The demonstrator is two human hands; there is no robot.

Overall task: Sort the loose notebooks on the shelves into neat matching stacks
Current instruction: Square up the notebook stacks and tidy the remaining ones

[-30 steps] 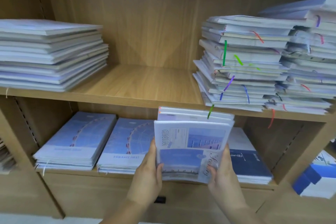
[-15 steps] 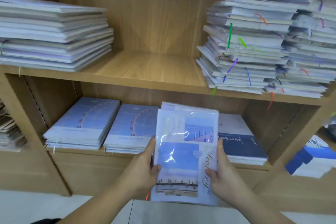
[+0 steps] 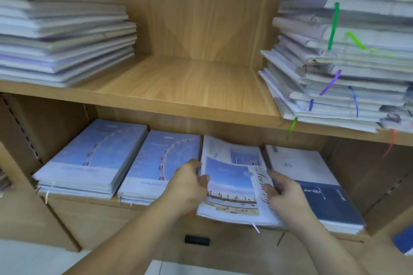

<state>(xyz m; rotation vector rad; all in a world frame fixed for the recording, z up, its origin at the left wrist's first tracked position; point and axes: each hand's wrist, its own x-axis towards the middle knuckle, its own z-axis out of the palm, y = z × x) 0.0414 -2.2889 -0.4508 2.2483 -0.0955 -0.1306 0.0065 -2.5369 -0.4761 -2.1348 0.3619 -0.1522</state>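
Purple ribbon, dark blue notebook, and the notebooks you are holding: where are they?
purple ribbon (image 3: 330, 82), head view, middle of the strip.
dark blue notebook (image 3: 324, 205), head view, blue part of its cover.
held notebooks (image 3: 230, 182), head view, sky picture on the top cover.

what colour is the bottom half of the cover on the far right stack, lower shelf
The far right stack cover is navy blue below, white above; head view.
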